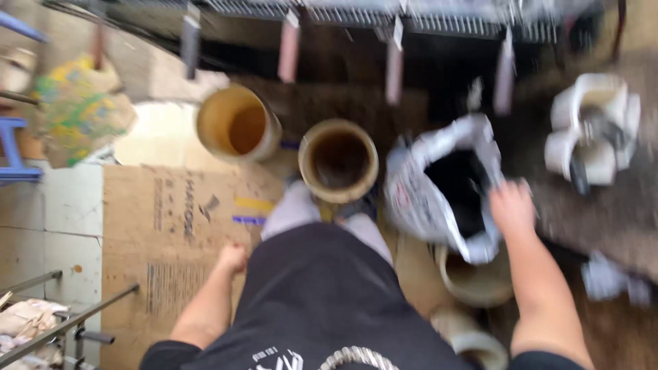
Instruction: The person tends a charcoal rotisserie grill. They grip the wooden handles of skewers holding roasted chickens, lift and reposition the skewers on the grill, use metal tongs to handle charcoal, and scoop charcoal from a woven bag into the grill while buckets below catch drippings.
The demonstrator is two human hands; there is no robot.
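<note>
Two bare hands show: the left hand [232, 258] and the right hand [510, 207]. Four tan tubs [237, 123] [338, 159] [476, 279] [471, 340] stand open. One white sack [418, 195], one flattened cardboard sheet [168, 233], and four hanging strips [288, 46] along the top edge.

The person wears a dark, nearly black short-sleeved top with small white markings and a pale braided cord at the lower edge, light grey trousers below it, and both forearms and hands are bare.
</note>
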